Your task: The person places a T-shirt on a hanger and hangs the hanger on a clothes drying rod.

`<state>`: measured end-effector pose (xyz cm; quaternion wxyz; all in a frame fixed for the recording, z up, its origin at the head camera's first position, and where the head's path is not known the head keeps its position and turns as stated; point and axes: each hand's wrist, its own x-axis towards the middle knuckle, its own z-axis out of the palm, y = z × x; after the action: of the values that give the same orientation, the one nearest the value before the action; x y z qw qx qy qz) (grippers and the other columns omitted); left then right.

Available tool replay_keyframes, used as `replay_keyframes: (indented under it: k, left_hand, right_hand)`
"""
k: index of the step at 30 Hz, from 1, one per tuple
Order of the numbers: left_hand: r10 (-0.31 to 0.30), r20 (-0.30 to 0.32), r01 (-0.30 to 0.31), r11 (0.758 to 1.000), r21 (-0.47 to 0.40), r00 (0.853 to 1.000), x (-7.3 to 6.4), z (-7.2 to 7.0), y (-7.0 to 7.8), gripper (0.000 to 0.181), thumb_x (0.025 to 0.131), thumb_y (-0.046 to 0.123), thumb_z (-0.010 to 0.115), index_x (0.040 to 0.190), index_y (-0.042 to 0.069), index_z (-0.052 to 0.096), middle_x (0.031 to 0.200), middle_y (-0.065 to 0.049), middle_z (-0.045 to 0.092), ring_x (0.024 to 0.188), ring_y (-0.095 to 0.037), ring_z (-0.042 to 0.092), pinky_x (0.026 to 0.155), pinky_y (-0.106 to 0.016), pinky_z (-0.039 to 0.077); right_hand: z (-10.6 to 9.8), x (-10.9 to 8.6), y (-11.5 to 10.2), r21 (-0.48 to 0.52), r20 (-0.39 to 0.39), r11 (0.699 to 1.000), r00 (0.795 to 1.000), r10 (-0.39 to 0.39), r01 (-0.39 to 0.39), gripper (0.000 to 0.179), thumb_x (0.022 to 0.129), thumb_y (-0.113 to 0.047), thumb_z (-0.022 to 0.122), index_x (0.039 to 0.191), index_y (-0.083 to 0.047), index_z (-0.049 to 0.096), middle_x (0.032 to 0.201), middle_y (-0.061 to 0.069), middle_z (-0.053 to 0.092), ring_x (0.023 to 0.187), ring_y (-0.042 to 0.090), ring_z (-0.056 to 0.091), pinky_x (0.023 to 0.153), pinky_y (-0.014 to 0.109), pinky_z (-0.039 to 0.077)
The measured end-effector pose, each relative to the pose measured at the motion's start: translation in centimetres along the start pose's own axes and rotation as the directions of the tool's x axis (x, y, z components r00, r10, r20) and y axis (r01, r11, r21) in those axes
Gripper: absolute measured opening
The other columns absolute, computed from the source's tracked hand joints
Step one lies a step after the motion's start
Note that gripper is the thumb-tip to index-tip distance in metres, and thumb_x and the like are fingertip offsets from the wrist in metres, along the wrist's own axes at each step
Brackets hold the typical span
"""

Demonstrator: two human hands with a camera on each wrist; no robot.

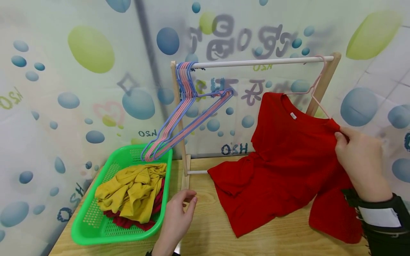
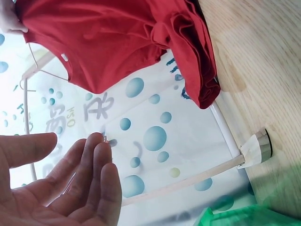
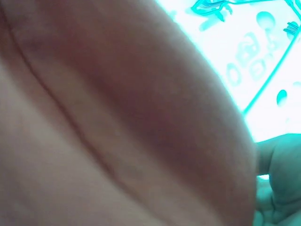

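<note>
A red short-sleeved T-shirt (image 1: pixel 288 156) is on a pink hanger (image 1: pixel 315 83) hooked at the right end of the rack's white rail. My right hand (image 1: pixel 362 160) pinches the shirt's shoulder beside the hanger's end, between thumb and fingers. The lower part of the shirt drapes onto the table in folds. Between the basket and the shirt, my left hand (image 1: pixel 179 217) holds nothing; its fingers look relaxed and slightly bent in the left wrist view. Blurred skin fills most of the right wrist view, where the pinched cloth cannot be made out.
Several blue and pink hangers (image 1: pixel 184 110) hang bunched at the rail's left end. Below them a green basket (image 1: pixel 75 227) contains yellow cloth (image 1: pixel 131 192) over dark red cloth (image 1: pixel 121 221). The wooden rack post (image 1: pixel 177 96) stands near the patterned backdrop.
</note>
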<state>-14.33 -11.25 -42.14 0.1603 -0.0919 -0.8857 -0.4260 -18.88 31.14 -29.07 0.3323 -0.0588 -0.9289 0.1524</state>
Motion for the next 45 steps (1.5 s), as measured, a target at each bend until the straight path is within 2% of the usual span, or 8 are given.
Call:
replay_keyframes:
  k: [5,10,14,18,23,31,38,45]
  left_hand:
    - [-0.008,-0.007,0.008,1.000,-0.002,1.000,-0.2,-0.1,-0.1,0.007,0.094,0.007,0.069,0.099,0.008,0.074,0.090,0.001,0.073,0.084,-0.014,0.067,0.071,-0.032,0.056]
    - [-0.024,-0.039,0.023,0.999,-0.032,0.999,-0.7,-0.6,-0.1,0.008,0.095,0.006,0.069,0.101,0.007,0.074,0.092,0.001,0.072,0.086,-0.016,0.067,0.072,-0.034,0.055]
    - [-0.035,-0.105,0.032,0.999,-0.032,0.994,-0.9,-0.9,-0.2,0.009,0.096,0.006,0.068,0.102,0.009,0.074,0.093,0.002,0.071,0.086,-0.014,0.067,0.073,-0.033,0.056]
    - [-0.046,-0.138,0.042,0.999,-0.032,0.989,-0.9,-1.3,-0.2,0.009,0.096,0.006,0.068,0.102,0.010,0.074,0.093,0.002,0.071,0.085,-0.013,0.067,0.073,-0.031,0.057]
    - [-0.096,-0.154,0.093,0.995,-0.025,0.983,-0.6,-1.9,-0.4,0.009,0.095,0.006,0.069,0.102,0.009,0.074,0.092,0.001,0.072,0.085,-0.012,0.067,0.074,-0.031,0.057]
    - [-0.119,-0.139,0.114,0.993,-0.038,0.983,-0.8,-2.1,-0.6,0.010,0.095,0.004,0.068,0.104,0.007,0.073,0.094,-0.001,0.072,0.086,-0.013,0.065,0.076,-0.031,0.057]
    - [-0.127,-0.151,0.123,0.992,-0.036,0.980,-0.9,-2.1,-0.5,0.011,0.096,0.005,0.068,0.104,0.007,0.074,0.095,0.000,0.071,0.087,-0.013,0.066,0.076,-0.032,0.057]
    - [-0.126,-0.151,0.124,0.992,-0.024,0.980,-0.8,-2.5,-0.5,0.011,0.096,0.004,0.067,0.104,0.007,0.074,0.097,-0.001,0.071,0.088,-0.014,0.065,0.075,-0.030,0.056]
  right_hand:
    - [0.4,0.1,-0.6,-0.017,-0.001,0.997,0.997,0.081,-0.081,0.044,0.102,-0.018,0.050,0.127,0.018,0.056,0.114,0.046,0.060,0.097,0.065,0.052,0.080,0.073,0.043]
    - [1.7,0.3,-2.4,0.092,-0.131,0.988,0.982,0.134,-0.123,0.056,0.100,-0.020,0.052,0.143,0.015,0.047,0.139,0.044,0.046,0.126,0.062,0.041,0.099,0.074,0.032]
    - [3.9,0.5,-4.3,0.154,-0.294,0.987,0.956,-0.008,0.056,0.055,0.098,-0.018,0.058,0.141,0.015,0.047,0.140,0.040,0.043,0.131,0.056,0.036,0.101,0.069,0.029]
    - [6.5,0.2,-6.9,0.198,-0.369,0.947,0.915,-0.165,0.251,0.049,0.098,-0.015,0.061,0.136,0.014,0.051,0.137,0.037,0.049,0.125,0.053,0.043,0.102,0.065,0.034]
    - [10.5,-0.5,-11.9,0.297,-0.310,0.875,0.905,-0.290,0.382,0.041,0.097,-0.011,0.067,0.130,0.011,0.057,0.123,0.032,0.060,0.110,0.046,0.054,0.089,0.054,0.049]
    - [16.9,-2.0,-19.8,0.488,-0.161,0.761,0.901,-0.402,0.427,0.033,0.099,-0.012,0.066,0.125,0.008,0.062,0.107,0.021,0.067,0.100,0.034,0.063,0.083,0.045,0.056]
    - [18.7,-2.4,-24.4,0.643,-0.024,0.674,0.889,-0.457,0.364,0.033,0.104,-0.017,0.059,0.129,0.005,0.063,0.109,0.018,0.069,0.103,0.031,0.065,0.081,0.043,0.057]
    - [18.7,-2.3,-28.3,0.732,-0.006,0.593,0.874,-0.486,0.335,0.034,0.106,-0.020,0.056,0.127,0.006,0.063,0.108,0.016,0.070,0.101,0.027,0.066,0.081,0.038,0.056]
